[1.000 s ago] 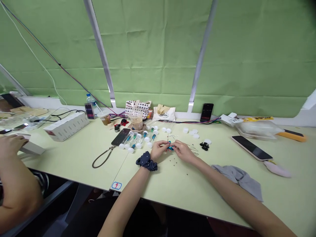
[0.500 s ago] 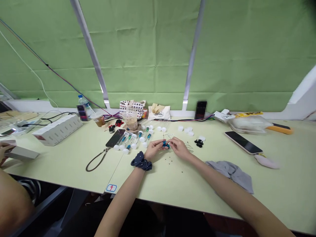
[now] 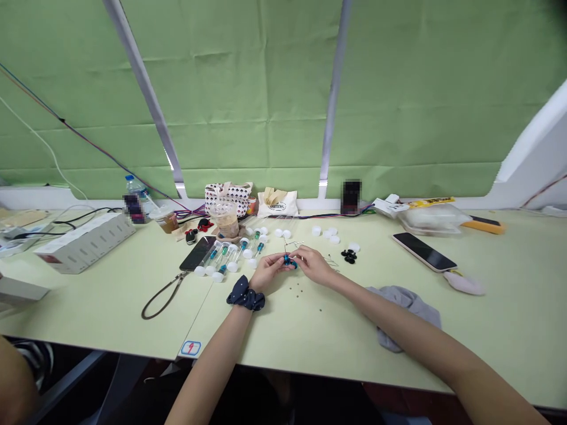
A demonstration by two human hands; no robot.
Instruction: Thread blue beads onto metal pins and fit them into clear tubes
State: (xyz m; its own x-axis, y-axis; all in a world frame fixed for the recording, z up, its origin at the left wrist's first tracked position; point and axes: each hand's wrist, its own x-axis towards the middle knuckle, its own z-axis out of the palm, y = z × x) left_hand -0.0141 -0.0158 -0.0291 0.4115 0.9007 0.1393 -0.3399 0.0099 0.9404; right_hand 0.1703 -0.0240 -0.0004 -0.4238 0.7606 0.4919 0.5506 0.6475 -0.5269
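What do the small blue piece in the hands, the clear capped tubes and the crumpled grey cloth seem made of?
Small blue piece: perhaps plastic or metal; bright spots suggest gloss, too small for certainty.
Clear capped tubes: smooth, transparent plastic or glass; contents show through.
Crumpled grey cloth: matt fabric, softly folded.

Red 9 on blue-bordered sticker (image 3: 191, 348)

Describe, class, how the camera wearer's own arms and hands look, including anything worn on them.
The left hand and the right hand are both bare, without gloves. A gathered, dark navy scrunchie with small pale dots circles the left wrist; the right wrist shows no band. No sleeve shows on either forearm.
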